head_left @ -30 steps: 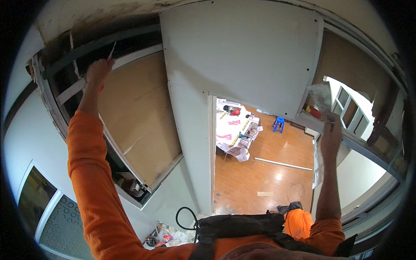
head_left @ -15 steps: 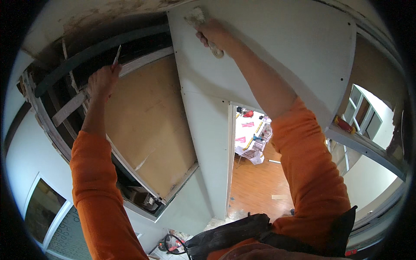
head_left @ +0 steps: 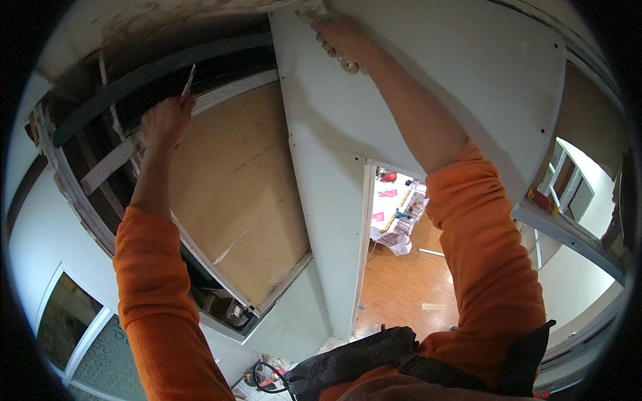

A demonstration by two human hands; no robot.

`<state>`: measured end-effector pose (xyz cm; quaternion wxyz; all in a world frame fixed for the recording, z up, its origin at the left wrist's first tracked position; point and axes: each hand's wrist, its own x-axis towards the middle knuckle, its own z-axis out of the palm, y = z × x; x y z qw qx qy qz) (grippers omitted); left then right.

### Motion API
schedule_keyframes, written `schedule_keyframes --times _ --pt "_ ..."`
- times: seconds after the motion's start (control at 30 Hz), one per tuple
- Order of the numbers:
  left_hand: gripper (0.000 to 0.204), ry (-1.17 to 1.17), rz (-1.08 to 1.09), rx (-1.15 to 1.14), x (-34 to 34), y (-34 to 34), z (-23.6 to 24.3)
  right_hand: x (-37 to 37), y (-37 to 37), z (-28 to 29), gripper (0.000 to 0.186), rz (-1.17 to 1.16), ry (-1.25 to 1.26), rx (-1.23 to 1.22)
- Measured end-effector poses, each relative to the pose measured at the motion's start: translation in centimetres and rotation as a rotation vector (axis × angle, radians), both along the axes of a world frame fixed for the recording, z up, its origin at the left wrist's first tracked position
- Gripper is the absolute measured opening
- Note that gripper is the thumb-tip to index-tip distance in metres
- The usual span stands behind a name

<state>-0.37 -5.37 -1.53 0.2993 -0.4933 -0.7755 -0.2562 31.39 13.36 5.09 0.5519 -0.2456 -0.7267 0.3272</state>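
Note:
My right hand (head_left: 342, 39) is closed round the cream handle of a scraper (head_left: 349, 66). Its pale, crusted head lies against the grey-white wall panel (head_left: 428, 73), close to the panel's top left corner. A rounded handle end sticks out below my fist. My left hand (head_left: 164, 121) is raised by the open frame to the left, with its fingers closed on a slim tool (head_left: 190, 80). That tool has a narrow pale blade pointing up and a bit of red at the grip; its exact kind is unclear. My left wrist passes in front of a tan board (head_left: 234, 180).
Wooden battens (head_left: 110, 167) and a curved dark strip (head_left: 154, 70) cross the opening at left. On a ledge at right lies a red-and-yellow tool (head_left: 540, 199). Below, a doorway shows a wooden floor (head_left: 408, 281) and a covered table (head_left: 394, 230) with things on it.
My right hand has moved slightly up the panel, and the scraper has tilted in it. My left hand stays about where it was by the frame. The whole view has shifted slightly.

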Motion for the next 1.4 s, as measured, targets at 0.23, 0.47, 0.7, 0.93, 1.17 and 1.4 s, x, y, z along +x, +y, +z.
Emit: schedule_keyframes --times 0.23,0.47,0.7,0.93,1.17,1.4 --pt "0.052 0.037 0.006 0.005 -0.3 0.4 -0.3 0.9 0.7 0.2 0.040 -0.194 -0.330 0.290" --pt "0.052 0.040 -0.012 0.056 0.1 0.8 -0.3 1.4 -7.6 0.4 0.066 -0.189 -0.102 0.074" --pt "0.051 0.039 0.015 0.030 -0.1 0.7 -0.1 -2.1 1.5 -0.2 0.067 -0.606 -0.238 0.581" --pt "0.050 0.059 0.020 -0.016 -0.8 -0.2 -0.5 -4.2 -0.5 1.2 0.063 -0.315 0.092 0.137" --pt "0.049 0.062 -0.003 0.082 -0.8 -0.3 -0.6 -0.8 3.1 -1.5 0.016 -0.678 -0.164 0.767" --pt "0.049 0.021 0.013 0.000 0.5 0.0 0.1 2.7 -1.7 -0.3 0.017 -0.090 -0.106 0.140"
